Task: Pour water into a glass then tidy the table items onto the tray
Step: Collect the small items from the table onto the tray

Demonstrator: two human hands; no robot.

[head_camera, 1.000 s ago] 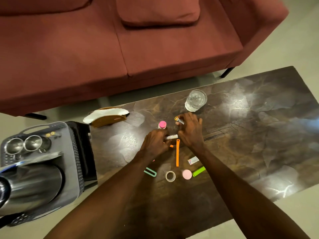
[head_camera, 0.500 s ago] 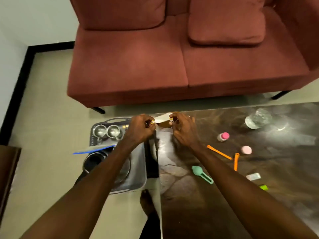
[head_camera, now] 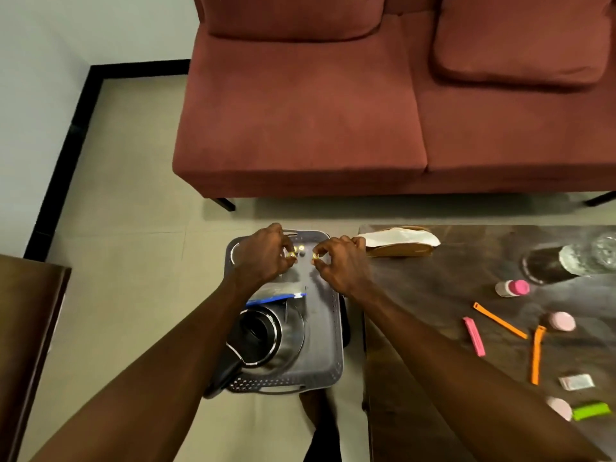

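A grey tray (head_camera: 328, 331) sits to the left of the dark table (head_camera: 433, 295), holding a steel kettle (head_camera: 266, 335) and a blue-edged flat packet (head_camera: 276, 291). Both hands hover over the tray's far end. My left hand (head_camera: 263, 258) pinches a small yellow-capped item (head_camera: 291, 256), and my right hand (head_camera: 343, 265) pinches another (head_camera: 315, 256). The glass with water (head_camera: 593, 255) stands at the table's far right. On the table lie a pink-capped bottle (head_camera: 511, 288), two orange clips (head_camera: 500, 320), a pink clip (head_camera: 474, 335), pink discs (head_camera: 561, 321), a white sachet (head_camera: 576, 381) and a green clip (head_camera: 591, 410).
A dark red sofa (head_camera: 333, 111) fills the far side. A brown holder with white tissue (head_camera: 400, 243) rests on the table's far left corner. A dark wooden piece (head_camera: 30, 328) stands at the left edge. Pale floor tiles surround the tray.
My view swung left from the table to the tray. Both hands carried small yellow-capped items from the table centre and now hold them above the tray's far end.
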